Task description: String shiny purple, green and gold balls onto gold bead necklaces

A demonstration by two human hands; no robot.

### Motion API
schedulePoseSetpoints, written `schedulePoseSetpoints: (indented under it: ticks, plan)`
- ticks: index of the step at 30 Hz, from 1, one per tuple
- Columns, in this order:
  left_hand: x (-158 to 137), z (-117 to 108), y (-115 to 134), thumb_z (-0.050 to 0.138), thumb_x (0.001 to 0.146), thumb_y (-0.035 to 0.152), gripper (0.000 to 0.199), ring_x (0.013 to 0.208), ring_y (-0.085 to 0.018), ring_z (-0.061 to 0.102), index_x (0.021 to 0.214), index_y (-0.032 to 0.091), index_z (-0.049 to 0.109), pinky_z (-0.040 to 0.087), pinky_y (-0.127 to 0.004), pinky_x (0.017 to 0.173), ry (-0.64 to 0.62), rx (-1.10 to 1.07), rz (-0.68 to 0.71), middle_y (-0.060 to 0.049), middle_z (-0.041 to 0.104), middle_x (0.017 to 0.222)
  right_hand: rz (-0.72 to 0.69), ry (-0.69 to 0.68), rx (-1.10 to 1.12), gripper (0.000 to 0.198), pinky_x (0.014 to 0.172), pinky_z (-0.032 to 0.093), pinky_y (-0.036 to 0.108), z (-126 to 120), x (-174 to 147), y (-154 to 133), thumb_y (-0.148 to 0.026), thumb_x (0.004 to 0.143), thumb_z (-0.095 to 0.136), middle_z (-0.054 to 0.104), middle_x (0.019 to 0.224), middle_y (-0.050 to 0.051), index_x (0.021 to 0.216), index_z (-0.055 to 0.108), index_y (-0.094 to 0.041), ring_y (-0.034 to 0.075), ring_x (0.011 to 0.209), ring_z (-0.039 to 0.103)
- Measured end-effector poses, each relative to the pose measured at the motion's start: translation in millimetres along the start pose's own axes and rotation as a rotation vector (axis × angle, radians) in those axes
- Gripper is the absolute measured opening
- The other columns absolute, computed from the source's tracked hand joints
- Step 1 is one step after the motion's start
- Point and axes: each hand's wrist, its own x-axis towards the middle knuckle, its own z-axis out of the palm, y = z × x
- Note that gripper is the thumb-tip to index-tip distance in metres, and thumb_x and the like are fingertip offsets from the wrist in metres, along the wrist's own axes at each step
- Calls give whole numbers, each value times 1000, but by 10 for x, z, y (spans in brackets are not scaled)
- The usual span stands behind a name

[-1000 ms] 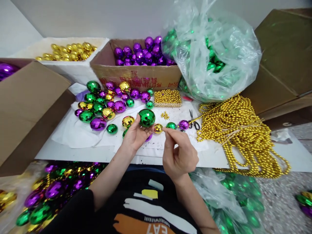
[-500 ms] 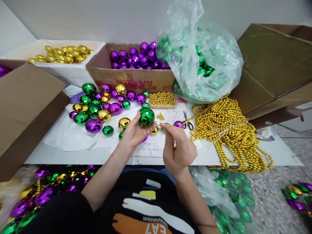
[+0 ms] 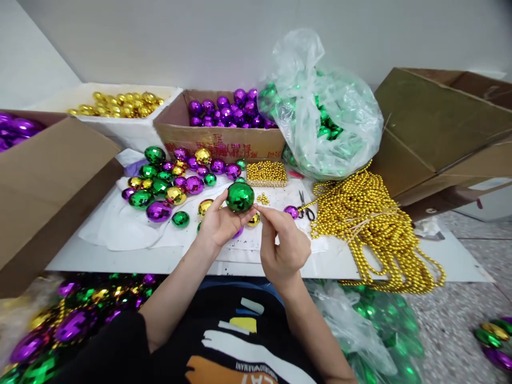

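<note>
A shiny green faceted ball (image 3: 240,197) rests in my left hand (image 3: 219,226), held between the thumb and the fingers above the white cloth. At its lower right, my right hand (image 3: 285,246) pinches thumb and forefinger together close to the left fingertips. A thin needle-like strand showed between them a moment ago; now it is mostly hidden. Beyond the hands lie a few loose gold beads (image 3: 263,199) and a tray of small gold beads (image 3: 266,174). A purple ball (image 3: 291,212) on a gold bead string lies beside black-handled scissors (image 3: 306,209).
Faceted balls in green, purple and gold (image 3: 159,212) spread over the cloth at left. Behind stand a white foam box (image 3: 120,126), a carton of purple balls (image 3: 224,143) and a plastic bag of green balls (image 3: 352,122). Gold bead strings (image 3: 368,213) are heaped at right.
The view has tilted up slightly. My right hand has come a little closer to the green ball, and the strand between the hands shows less. My left hand keeps its hold.
</note>
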Motion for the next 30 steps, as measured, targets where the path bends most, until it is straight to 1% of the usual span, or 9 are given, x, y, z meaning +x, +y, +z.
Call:
schedulePoseSetpoints:
  ticks: [2, 4, 7, 10, 15, 19, 23, 27, 30]
  plan:
    - [-23, -13, -6, 42, 100, 40, 40, 87, -25, 72, 112, 8, 64, 61, -39, 81, -9, -2, -5, -16, 74, 95, 54, 19, 33, 31, 76, 59, 21, -12, -4, -31, 0, 88, 61, 77, 96, 6, 114, 63, -17, 13, 86, 74]
    - [-48, -29, -14, 43, 100, 40, 40, 87, -24, 72, 114, 8, 64, 61, -38, 80, -7, -10, -8, -16, 73, 95, 65, 29, 43, 29, 77, 59, 20, -24, -14, -51, 0, 88, 62, 77, 96, 6, 111, 64, -17, 13, 86, 74]
    - [-83, -54, -22, 43, 100, 40, 41, 87, -24, 72, 116, 9, 63, 62, -37, 79, 6, -17, -15, -16, 73, 94, -15, 29, -12, 29, 79, 60, 24, -42, -37, -76, 1, 89, 61, 77, 96, 9, 112, 64, -16, 15, 91, 74]
    - [-110, -78, -20, 43, 100, 41, 43, 88, -25, 72, 117, 7, 63, 61, -37, 80, 9, -12, -23, -17, 73, 94, -78, 24, -104, 30, 78, 61, 24, -55, -54, -114, -2, 90, 60, 77, 97, 11, 116, 62, -14, 16, 91, 75]
    - [-126, -110, -1, 42, 100, 42, 44, 90, -25, 72, 114, 7, 64, 60, -39, 86, 7, -8, -12, -18, 73, 97, -101, 26, -147, 26, 78, 60, 22, -34, -53, -158, -4, 91, 59, 78, 96, 12, 114, 60, -14, 15, 92, 75]
    - [-120, -146, 1, 39, 101, 42, 44, 92, -25, 72, 111, 8, 65, 59, -38, 86, -17, 9, -6, -18, 73, 98, -108, 10, -131, 25, 77, 61, 23, 16, -69, -135, -3, 91, 58, 78, 94, 13, 114, 60, -13, 16, 90, 75]
    - [-110, -168, -18, 42, 101, 41, 42, 92, -25, 72, 114, 9, 65, 59, -40, 88, -40, 7, 10, -17, 74, 98, -115, 6, -114, 25, 77, 61, 24, 58, -98, -97, -2, 90, 59, 77, 93, 14, 114, 60, -11, 17, 90, 75]
    - [-77, -85, -66, 45, 100, 37, 42, 94, -26, 72, 126, 9, 61, 57, -44, 93, -69, 21, 2, -16, 74, 101, -118, 18, -149, 25, 77, 60, 25, 40, -93, -42, -3, 90, 60, 77, 93, 14, 114, 60, -12, 17, 89, 75]
    - [-25, 38, -143, 46, 100, 35, 41, 92, -25, 73, 128, 9, 59, 56, -44, 94, -104, 38, -35, -16, 74, 101, -94, 48, -209, 27, 76, 59, 22, -31, -74, 5, -2, 88, 62, 77, 93, 11, 113, 61, -13, 16, 88, 75]
